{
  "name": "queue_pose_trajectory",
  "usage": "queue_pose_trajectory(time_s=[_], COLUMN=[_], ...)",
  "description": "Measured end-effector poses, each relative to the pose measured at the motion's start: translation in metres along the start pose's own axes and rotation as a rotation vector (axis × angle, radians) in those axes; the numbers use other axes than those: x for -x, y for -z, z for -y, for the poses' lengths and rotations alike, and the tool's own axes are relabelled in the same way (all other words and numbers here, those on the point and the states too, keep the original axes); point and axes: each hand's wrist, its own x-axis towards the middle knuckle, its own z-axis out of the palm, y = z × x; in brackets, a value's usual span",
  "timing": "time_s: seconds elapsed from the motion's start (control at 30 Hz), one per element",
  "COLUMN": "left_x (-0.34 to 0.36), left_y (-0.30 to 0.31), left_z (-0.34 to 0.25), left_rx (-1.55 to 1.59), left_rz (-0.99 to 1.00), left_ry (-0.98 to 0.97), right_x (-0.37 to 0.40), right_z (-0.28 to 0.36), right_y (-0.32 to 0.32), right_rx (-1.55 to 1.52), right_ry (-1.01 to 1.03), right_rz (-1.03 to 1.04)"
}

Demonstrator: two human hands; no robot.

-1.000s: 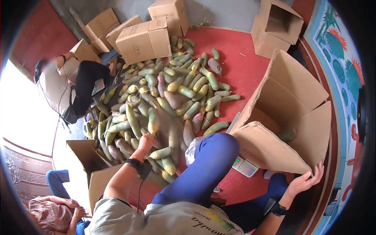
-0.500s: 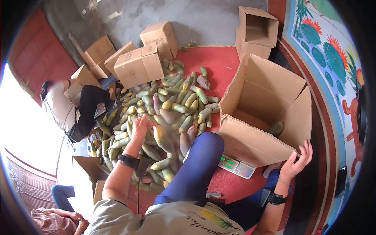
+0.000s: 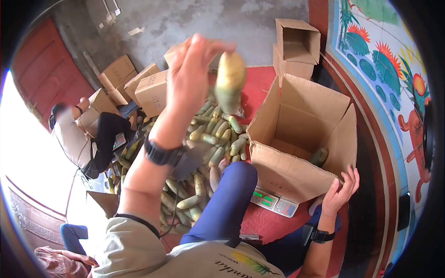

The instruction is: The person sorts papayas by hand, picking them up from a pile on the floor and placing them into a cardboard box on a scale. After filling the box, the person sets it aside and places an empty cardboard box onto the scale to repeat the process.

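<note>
My left hand is raised high in front of me, fingers closed on the yellow tip of a green radish. The radish hangs down, blurred by motion. Below it lies a heap of radishes, mostly green with yellowish ends. To the right, my right hand rests against the front right corner of an open cardboard box, fingers apart. One radish shows inside the box, at its bottom right. A digital scale with green displays sits under the box's front edge.
Several closed cartons stand behind the heap at the left. Two empty boxes are stacked by the back wall. Another person sits at the left beside a second scale. Part of a further person shows at the lower left.
My left hand has risen from the heap, carrying the radish up and to the right. My right hand stays at the box corner. The view has shifted slightly.
</note>
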Motion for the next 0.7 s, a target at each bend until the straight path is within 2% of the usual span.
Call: queue_pose_trajectory(time_s=[0.1, 0.13, 0.17, 0.23, 0.3, 0.33, 0.37, 0.4, 0.43, 0.47, 0.5, 0.53, 0.57, 0.63, 0.7], left_x=[-0.033, -0.039, -0.042, -0.032, -0.017, -0.008, -0.001, 0.01, 0.023, 0.035, 0.054, 0.069, 0.077, 0.089, 0.096], left_y=[-0.028, -0.041, -0.05, -0.072, -0.09, -0.097, -0.102, -0.107, -0.116, -0.122, -0.13, -0.136, -0.136, -0.138, -0.138], left_z=[0.008, 0.012, 0.02, 0.014, 0.028, 0.043, 0.044, 0.051, 0.075, 0.085, 0.086, 0.097, 0.097, 0.11, 0.122], left_rx=[0.264, 0.492, 0.509, -0.112, 0.161, 0.115, 0.149, 0.212, 0.297, 0.226, 0.268, 0.164, 0.056, 0.027, -0.262], left_rz=[0.094, 0.127, 0.183, 0.214, 0.282, 0.355, 0.515, 0.577, 0.699, 0.776, 0.708, 0.753, 0.825, 0.892, 1.216], left_ry=[-0.03, 0.012, 0.036, 0.012, 0.282, 0.271, 0.312, 0.434, 0.473, 0.56, 0.645, 0.628, 0.73, 0.726, 0.665], right_x=[0.0, -0.001, -0.001, -0.001, -0.001, -0.001, -0.001, -0.002, -0.002, -0.002, -0.002, -0.001, 0.0, 0.0, 0.0], right_z=[0.001, 0.002, 0.002, 0.001, 0.001, 0.0, 0.0, 0.001, 0.002, 0.002, 0.001, 0.0, -0.001, -0.001, -0.001], right_y=[-0.001, -0.001, 0.0, 0.001, 0.001, 0.001, 0.001, 0.002, 0.002, 0.003, 0.003, 0.002, 0.002, 0.002, 0.002], right_rx=[0.001, 0.002, 0.003, 0.001, -0.002, -0.003, -0.004, -0.003, -0.01, -0.016, -0.013, -0.012, -0.011, -0.005, -0.001], right_ry=[-0.007, -0.018, -0.03, -0.022, -0.019, -0.017, -0.016, -0.016, -0.022, -0.028, -0.027, -0.025, -0.023, -0.022, -0.02], right_rz=[-0.008, -0.004, 0.001, 0.006, 0.009, 0.014, 0.021, 0.02, 0.028, 0.036, 0.035, 0.035, 0.036, 0.037, 0.039])
